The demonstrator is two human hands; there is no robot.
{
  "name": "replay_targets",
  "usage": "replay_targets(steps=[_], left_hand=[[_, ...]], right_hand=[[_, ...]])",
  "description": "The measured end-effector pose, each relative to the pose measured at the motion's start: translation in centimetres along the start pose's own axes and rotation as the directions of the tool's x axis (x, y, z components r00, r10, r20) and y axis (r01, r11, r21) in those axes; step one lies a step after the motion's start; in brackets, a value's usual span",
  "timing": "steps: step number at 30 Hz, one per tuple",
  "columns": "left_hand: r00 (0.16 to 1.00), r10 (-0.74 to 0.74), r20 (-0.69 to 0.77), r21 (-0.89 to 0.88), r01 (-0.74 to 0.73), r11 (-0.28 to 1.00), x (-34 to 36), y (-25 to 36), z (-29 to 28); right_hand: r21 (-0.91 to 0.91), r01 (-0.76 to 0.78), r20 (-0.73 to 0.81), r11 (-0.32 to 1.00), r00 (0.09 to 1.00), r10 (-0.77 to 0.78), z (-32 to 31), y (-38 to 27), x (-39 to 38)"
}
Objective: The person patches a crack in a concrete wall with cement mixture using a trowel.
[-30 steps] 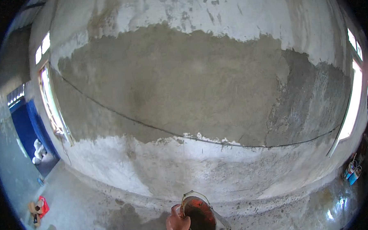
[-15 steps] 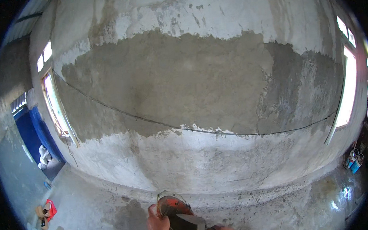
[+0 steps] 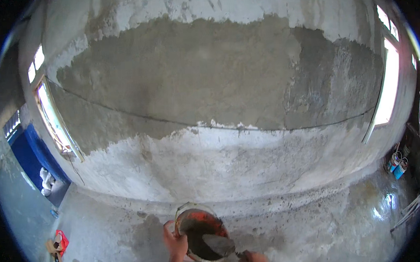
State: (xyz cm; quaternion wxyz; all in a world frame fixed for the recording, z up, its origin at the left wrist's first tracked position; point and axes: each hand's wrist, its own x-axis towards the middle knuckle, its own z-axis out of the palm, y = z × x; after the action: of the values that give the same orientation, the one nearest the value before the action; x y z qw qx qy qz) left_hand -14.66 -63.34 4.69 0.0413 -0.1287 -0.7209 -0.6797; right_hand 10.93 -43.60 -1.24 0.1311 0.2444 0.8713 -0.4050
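Orange inside, your bucket (image 3: 214, 220) could tip and spill grey mix (image 3: 196, 241) if your left hand (image 3: 176, 245), clamped on its left rim, slackened under pressure from the trowel (image 3: 219, 246). It lies right of that hand, touching; your right hand (image 3: 254, 260), closed around the trowel's handle, sits at the bucket's lower right, the patched wall (image 3: 193, 75) well beyond it.

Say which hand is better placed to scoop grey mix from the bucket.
Probably the right hand: it holds the trowel, whose blade is at the mouth of the bucket. The left hand is occupied gripping the bucket's side.
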Motion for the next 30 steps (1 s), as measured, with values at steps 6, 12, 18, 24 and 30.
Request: replay_targets(steps=[6, 12, 18, 24, 30], left_hand=[[0.985, -0.047, 0.165, 0.13, 0.025, 0.991, 2.7, 2.6, -4.8], [0.976, 0.129, 0.177, 0.215, -0.166, 0.962, 6.5, 1.7, -7.8], [0.957, 0.079, 0.279, 0.212, -0.142, 0.967, 12.0, 2.3, -9.5], [0.938, 0.055, 0.343, 0.213, -0.135, 0.968, 15.2, 4.2, -8.3], [0.969, 0.091, 0.231, 0.25, -0.149, 0.957, 16.5, 4.1, -3.4]], right_hand=[[-0.228, 0.208, -0.044, 0.951, 0.974, -0.224, 1.3, -4.4, 2.5], [-0.323, 0.237, -0.165, 0.916, 0.939, -0.301, 1.7, -10.5, 5.4], [-0.521, 0.135, -0.199, 0.843, 0.941, -0.274, -2.6, -17.9, 8.3], [-0.683, 0.169, -0.272, 0.71, 0.844, -0.462, -5.5, -19.8, 12.7], [-0.705, 0.331, -0.031, 0.628, 0.869, -0.493, -10.9, -19.3, 16.5]])
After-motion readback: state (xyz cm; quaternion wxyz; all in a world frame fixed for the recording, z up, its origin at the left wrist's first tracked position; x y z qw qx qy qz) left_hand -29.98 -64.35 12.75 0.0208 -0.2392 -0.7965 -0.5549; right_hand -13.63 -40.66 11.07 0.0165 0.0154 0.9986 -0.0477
